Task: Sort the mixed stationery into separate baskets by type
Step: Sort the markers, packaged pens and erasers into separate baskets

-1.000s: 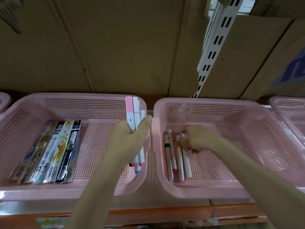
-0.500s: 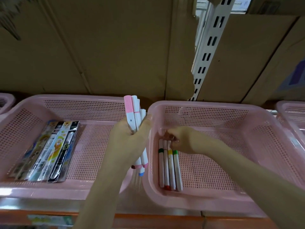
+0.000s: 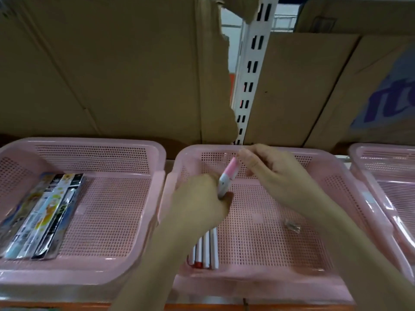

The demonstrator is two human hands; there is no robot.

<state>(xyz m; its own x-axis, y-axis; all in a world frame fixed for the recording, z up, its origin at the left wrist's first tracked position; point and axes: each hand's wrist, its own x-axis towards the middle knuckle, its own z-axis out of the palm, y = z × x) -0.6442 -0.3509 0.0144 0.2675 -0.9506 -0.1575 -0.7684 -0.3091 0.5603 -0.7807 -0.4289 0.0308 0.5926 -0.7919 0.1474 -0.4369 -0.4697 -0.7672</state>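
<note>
My left hand is over the middle pink basket and grips the lower end of a pink-and-white marker that slants up to the right. My right hand reaches in from the right, and its fingertips pinch the marker's upper end. Whether my left hand holds other markers is hidden. Several white markers lie side by side on the basket floor, partly under my left forearm. The left pink basket holds a row of packaged pens.
A small clear scrap lies on the middle basket's floor. A third pink basket stands at the right edge. Cardboard boxes and a white slotted shelf upright rise behind the baskets. An orange shelf edge runs along the front.
My left hand moved right from the gap between baskets to over the middle basket. My right hand lifted off the laid markers and took the pink marker's top end.
</note>
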